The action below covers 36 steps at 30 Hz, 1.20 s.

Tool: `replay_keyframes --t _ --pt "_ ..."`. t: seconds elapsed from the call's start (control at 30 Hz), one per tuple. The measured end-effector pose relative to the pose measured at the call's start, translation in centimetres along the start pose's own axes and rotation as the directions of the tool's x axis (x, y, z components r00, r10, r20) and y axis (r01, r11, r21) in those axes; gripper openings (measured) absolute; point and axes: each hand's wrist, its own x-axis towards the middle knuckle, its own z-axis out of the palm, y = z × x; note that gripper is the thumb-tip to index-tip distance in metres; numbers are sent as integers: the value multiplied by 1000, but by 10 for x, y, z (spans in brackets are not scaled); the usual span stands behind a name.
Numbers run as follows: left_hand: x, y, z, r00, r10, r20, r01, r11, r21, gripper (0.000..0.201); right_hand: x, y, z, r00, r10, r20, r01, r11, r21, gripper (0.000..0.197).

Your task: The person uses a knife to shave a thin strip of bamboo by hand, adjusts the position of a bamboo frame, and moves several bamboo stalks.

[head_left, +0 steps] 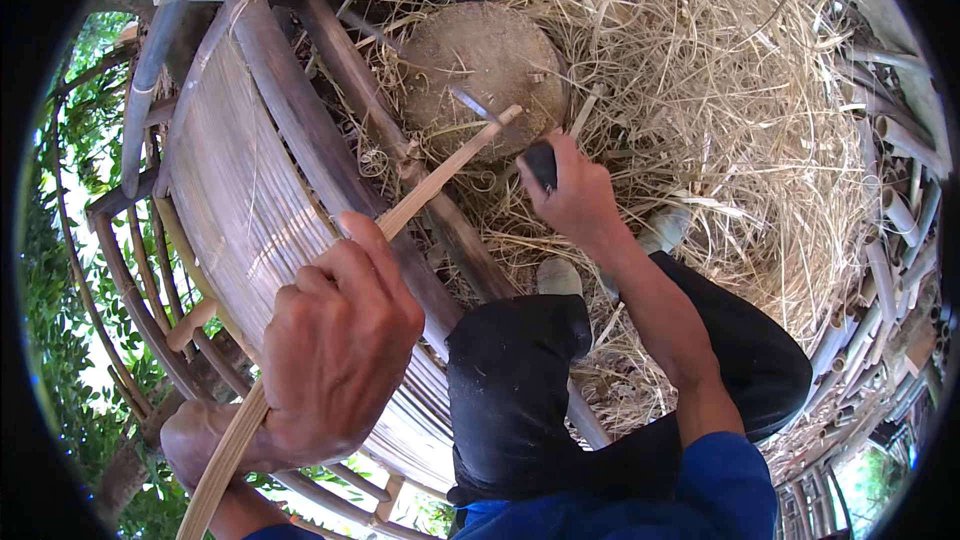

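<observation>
My left hand (345, 340) is closed round a long, narrow strip of pale split bamboo (440, 175). One end of the strip runs down past my left wrist; the other points up and right, over a round wooden block. My right hand (582, 190) grips a knife by its dark handle (541, 165). The knife's shiny blade (472, 103) meets the strip close to its far tip, and part of the blade is hidden there. I cannot tell whether the edge is cutting into the bamboo.
The wooden block (480, 55) stands on the ground among a thick heap of bamboo shavings (700, 90). Left of me is a slatted bamboo bench (250, 160) with a pole frame. Cut bamboo poles (900, 210) are piled at the far right. My shoes (560, 278) rest in the shavings.
</observation>
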Motion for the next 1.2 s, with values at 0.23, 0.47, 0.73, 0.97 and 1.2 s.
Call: replay_keyframes --t 0.23,0.47,0.73,0.97,1.2 --pt "9 2 -3 1000 3 -10 -3 999 37 36 2 29 1 999 -32 41 35 996 -87 40" --pt "1 -2 -4 1000 -18 14 17 999 47 36 2 -6 -12 981 -185 -59 188 980 61 35" --pt "4 -2 -8 1000 -21 14 21 999 48 36 8 21 -8 984 157 79 -160 987 25 41" --pt "-31 -56 -28 997 51 59 -20 898 -440 14 40 -95 -40 976 -213 -51 215 881 422 48" --pt "-107 -85 -11 783 -425 -455 15 744 -668 14 11 -149 -71 950 13 311 -212 760 615 47"
